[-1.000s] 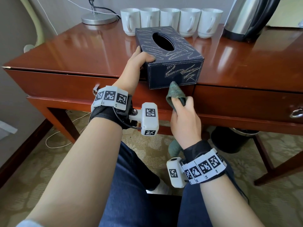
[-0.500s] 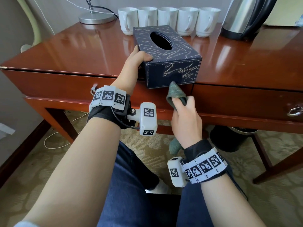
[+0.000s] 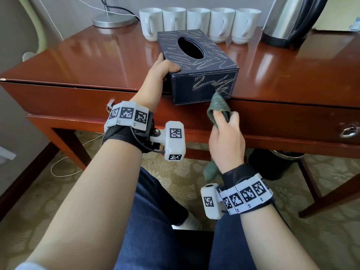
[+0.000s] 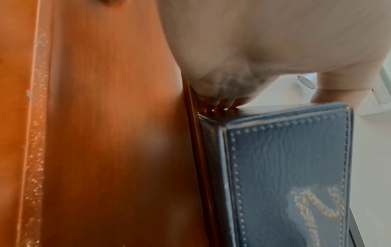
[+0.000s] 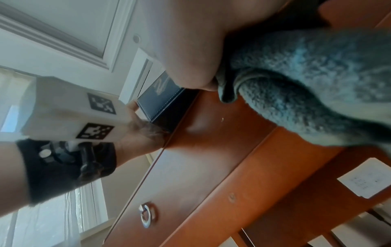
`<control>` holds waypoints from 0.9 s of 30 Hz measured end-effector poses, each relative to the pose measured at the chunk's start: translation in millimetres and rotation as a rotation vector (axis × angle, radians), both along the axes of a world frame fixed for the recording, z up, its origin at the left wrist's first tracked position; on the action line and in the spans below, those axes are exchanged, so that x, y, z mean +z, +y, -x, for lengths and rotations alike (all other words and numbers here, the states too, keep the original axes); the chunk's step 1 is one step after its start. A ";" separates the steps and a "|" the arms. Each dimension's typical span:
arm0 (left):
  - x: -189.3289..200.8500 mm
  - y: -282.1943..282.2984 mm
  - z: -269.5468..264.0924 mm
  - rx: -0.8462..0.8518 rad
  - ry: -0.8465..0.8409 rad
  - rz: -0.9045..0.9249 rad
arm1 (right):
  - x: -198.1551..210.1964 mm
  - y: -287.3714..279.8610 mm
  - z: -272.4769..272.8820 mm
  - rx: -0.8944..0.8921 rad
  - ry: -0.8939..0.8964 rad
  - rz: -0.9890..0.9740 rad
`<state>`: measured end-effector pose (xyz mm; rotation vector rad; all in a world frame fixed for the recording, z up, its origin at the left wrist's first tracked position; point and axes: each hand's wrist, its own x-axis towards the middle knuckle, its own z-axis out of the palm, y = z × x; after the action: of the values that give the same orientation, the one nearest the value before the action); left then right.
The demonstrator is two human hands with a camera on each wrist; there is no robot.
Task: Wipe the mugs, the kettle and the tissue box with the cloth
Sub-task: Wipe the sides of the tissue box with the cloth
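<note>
A dark blue tissue box (image 3: 196, 61) with pale scribbles and an oval opening sits at the desk's front edge, also seen in the left wrist view as the tissue box (image 4: 285, 167). My left hand (image 3: 163, 70) grips its left near corner, thumb on top. My right hand (image 3: 226, 133) holds a green cloth (image 3: 218, 106) bunched in its fingers, the tip touching the lower right of the box's front face; the cloth (image 5: 306, 83) fills the right wrist view. Several white mugs (image 3: 198, 22) stand in a row behind the box. A steel kettle (image 3: 292, 18) stands at the back right.
A red-brown wooden desk (image 3: 97, 61) has drawers with ring pulls (image 3: 349, 131). A lamp base (image 3: 113, 21) with cables sits at the back left. A dark bin (image 3: 272, 164) stands under the desk by a leg. My knees are below the desk edge.
My right hand has shifted the cloth to the right along the box's front face, toward its lower right corner. The left hand keeps its grip on the box.
</note>
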<state>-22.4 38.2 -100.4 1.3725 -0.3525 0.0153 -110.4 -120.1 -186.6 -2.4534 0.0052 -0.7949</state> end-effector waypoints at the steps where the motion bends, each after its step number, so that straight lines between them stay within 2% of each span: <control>1: -0.2 -0.1 0.5 -0.001 -0.001 -0.002 | 2.0 -1.2 -2.1 -0.012 -0.006 -0.020; 4: 0.5 0.5 1.4 0.002 0.003 -0.006 | 7.5 1.0 -6.9 0.022 -0.052 -0.055; 8: 1.2 1.1 1.8 0.003 -0.005 -0.010 | 2.0 4.1 -4.3 0.091 -0.043 0.002; 11: 1.1 0.8 0.9 0.008 -0.001 -0.016 | -3.2 -2.6 -0.4 0.051 -0.013 0.038; 14: 1.4 0.3 -1.2 0.026 0.014 0.002 | 2.0 -7.1 -2.2 -0.007 -0.003 -0.007; 18: 1.0 0.2 -1.6 0.024 0.012 0.001 | 13.2 -1.8 -8.0 0.033 -0.053 -0.025; 22: 1.3 0.0 -1.6 0.030 0.018 -0.003 | 3.0 -2.0 -3.4 0.076 -0.017 0.004; 27: 1.3 -0.2 0.4 0.029 0.005 -0.016 | -0.9 -11.9 -2.7 -0.029 0.015 -0.036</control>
<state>-22.9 38.0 -99.1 1.3931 -0.3291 0.0331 -107.7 -132.0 -187.5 -2.4302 0.0596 -0.7824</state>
